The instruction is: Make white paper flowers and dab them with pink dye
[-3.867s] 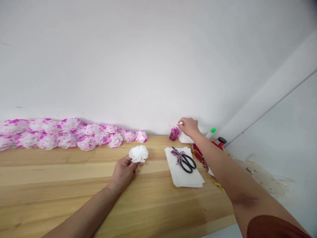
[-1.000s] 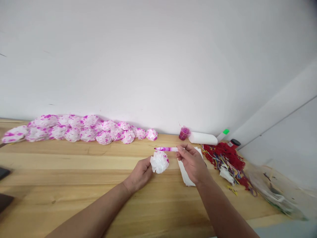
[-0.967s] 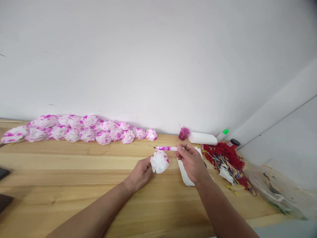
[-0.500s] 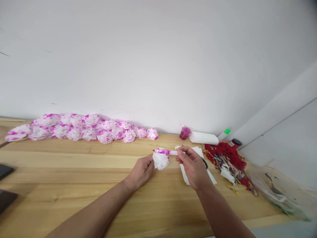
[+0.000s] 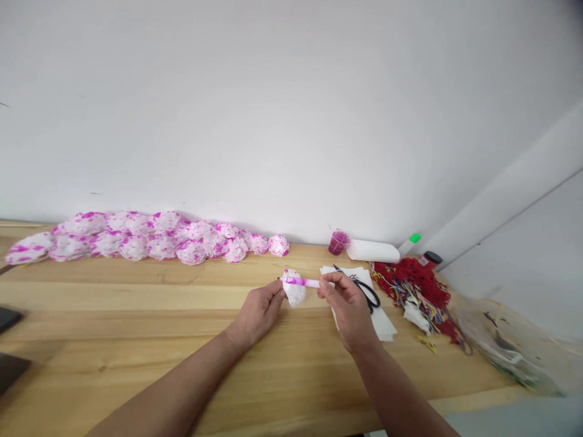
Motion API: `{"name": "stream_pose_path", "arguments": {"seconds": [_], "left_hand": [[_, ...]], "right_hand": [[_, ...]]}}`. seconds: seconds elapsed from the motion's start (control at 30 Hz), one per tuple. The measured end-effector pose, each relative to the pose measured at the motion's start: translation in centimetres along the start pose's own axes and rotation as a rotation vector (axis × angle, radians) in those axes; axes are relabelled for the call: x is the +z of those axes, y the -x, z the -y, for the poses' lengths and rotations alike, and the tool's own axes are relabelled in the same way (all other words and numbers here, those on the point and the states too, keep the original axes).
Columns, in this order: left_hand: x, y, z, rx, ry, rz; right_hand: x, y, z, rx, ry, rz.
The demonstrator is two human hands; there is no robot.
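My left hand (image 5: 259, 312) pinches a white ruffled paper flower (image 5: 295, 295) at its left side, above the wooden table. Between the fingertips of my right hand (image 5: 348, 306) is a white paintbrush-like pen (image 5: 310, 283) stained magenta toward its tip. The pen lies level across the upper part of the flower, its dark tip near my left fingers; whether it touches the petals I cannot tell. Several finished-looking flowers (image 5: 164, 246), white with magenta edges, line the wall at the left. A clear cup (image 5: 338, 243) with magenta stains stands behind my right hand.
White paper sheets (image 5: 385, 325) with black-handled scissors (image 5: 371, 296) lie beside my right hand. Farther right are a white roll (image 5: 373, 250), a green-capped marker (image 5: 410, 243), a black-lidded jar (image 5: 429, 261), red yarn (image 5: 423, 282) and a plastic bag (image 5: 510, 346). Dark objects (image 5: 11, 370) sit at the left edge.
The flower has turned in my left hand and looks narrower. The pen has shifted slightly left and lower across it. My right hand has moved a little left, showing more of the scissors.
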State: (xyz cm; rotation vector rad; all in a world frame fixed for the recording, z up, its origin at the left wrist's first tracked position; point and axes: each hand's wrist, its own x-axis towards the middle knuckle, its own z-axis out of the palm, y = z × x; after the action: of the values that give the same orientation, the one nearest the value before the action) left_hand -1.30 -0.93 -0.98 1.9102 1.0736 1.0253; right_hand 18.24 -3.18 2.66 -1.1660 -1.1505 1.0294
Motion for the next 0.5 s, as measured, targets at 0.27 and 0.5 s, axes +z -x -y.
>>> {"name": "stream_pose_path", "arguments": {"seconds": [0.27, 0.5], "left_hand": [[0.1, 0.1, 0.3, 0.022, 0.035, 0.053], [0.0, 0.2, 0.0, -0.001, 0.040, 0.085]], "right_hand": [[0.2, -0.2, 0.1, -0.029, -0.027, -0.002], [0.3, 0.6, 0.9, -0.268, 0.350, -0.058]]}}
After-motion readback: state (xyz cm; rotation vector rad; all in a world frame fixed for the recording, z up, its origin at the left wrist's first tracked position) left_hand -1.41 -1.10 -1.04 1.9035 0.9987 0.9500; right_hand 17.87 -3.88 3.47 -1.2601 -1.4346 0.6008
